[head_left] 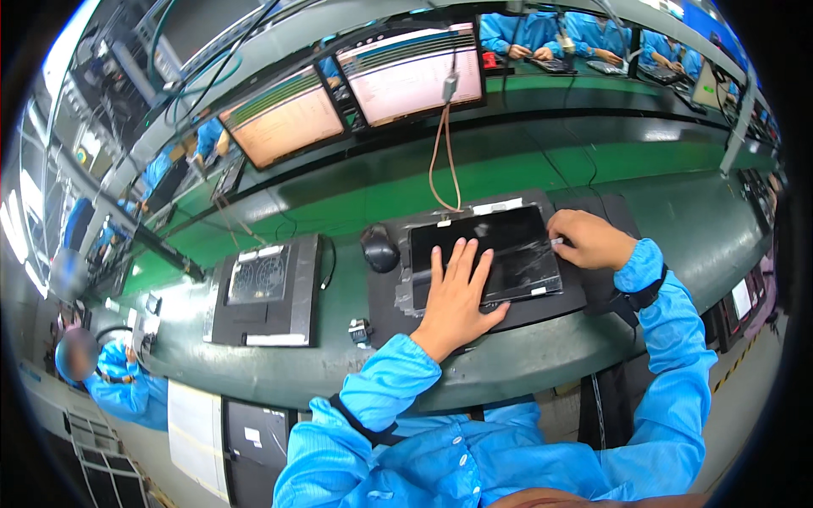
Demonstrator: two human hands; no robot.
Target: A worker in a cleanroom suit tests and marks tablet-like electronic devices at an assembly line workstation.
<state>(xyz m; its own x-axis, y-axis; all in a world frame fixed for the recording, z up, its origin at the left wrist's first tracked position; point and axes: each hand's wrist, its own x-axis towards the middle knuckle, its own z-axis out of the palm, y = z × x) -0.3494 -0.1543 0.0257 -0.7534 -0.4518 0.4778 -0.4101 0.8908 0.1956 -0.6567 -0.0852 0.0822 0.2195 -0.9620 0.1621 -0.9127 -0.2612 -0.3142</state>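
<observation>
A glossy black tablet-like screen panel lies on a dark mat in front of me, with clear film along its near edge. My left hand rests flat on the panel's left part, fingers spread. At the panel's right edge, my right hand has its thumb and fingers pinched together. Something small and whitish shows at those fingertips, too small to name. A black computer mouse sits left of the panel. Beyond its far edge hangs a looped pinkish cable.
To the left, a dark board bears a film-covered plate. Next to it lies a cable plug; a small dark block is near the bench edge. Two monitors stand beyond. Co-workers in blue sit across the line; another person is far left.
</observation>
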